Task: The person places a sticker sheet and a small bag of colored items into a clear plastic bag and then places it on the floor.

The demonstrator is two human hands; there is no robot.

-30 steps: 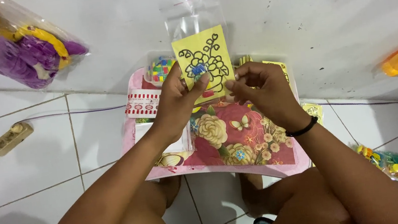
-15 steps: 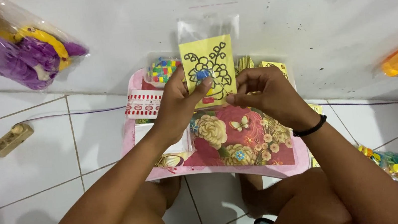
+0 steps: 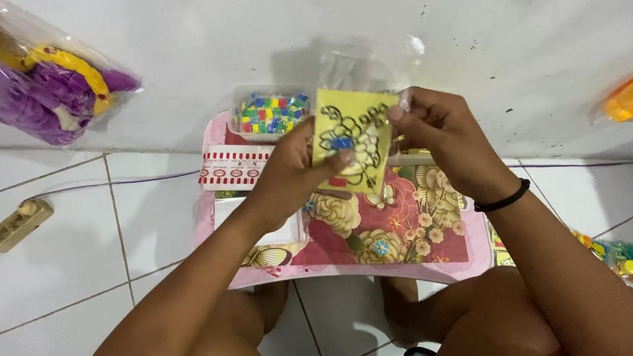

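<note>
1. Above the floral surface (image 3: 388,234), the left hand (image 3: 292,174) pinches the lower edge of a yellow card (image 3: 353,145) with a black flower outline.
2. The right hand (image 3: 444,138) grips the card's upper right corner and the clear plastic sleeve (image 3: 355,64) behind the card.
3. Just left of the card sits a tray of coloured beads (image 3: 268,111).
4. Far left of the card, a doll in a purple dress (image 3: 23,85) lies bagged.

Bead tray (image 3: 270,112), wall (image 3: 473,14) block beyond card (image 3: 353,145).

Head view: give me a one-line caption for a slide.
Left hand and right hand hold a yellow card in a clear sleeve above a small floral table.
</note>
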